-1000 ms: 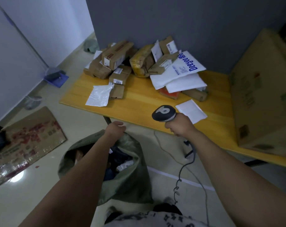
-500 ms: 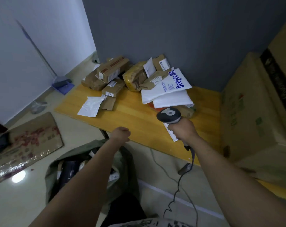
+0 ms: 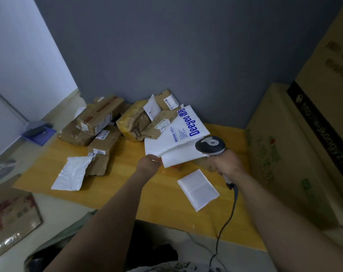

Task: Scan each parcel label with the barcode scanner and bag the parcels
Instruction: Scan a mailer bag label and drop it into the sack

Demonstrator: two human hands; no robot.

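**boxfan:** so which parcel's up next on that table [image 3: 156, 195]?

**tapegun:** off the pile of boxes [image 3: 100, 120] along the table's back edge, it's the white mailer [image 3: 178, 138] at the heap's right end. Its long axis runs from the back edge toward the front, and its near corner is right at the left hand [image 3: 149, 165], which pinches it. The right hand [image 3: 228, 164] is wrapped round the scanner [image 3: 209, 144], whose head hovers over the mailer's right side. Guessing lift, then scan. Can't spot the label tho.

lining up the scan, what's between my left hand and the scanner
Head view: the stacked white mailers span that gap, the left hand pinching a corner, the scanner over their right edge.
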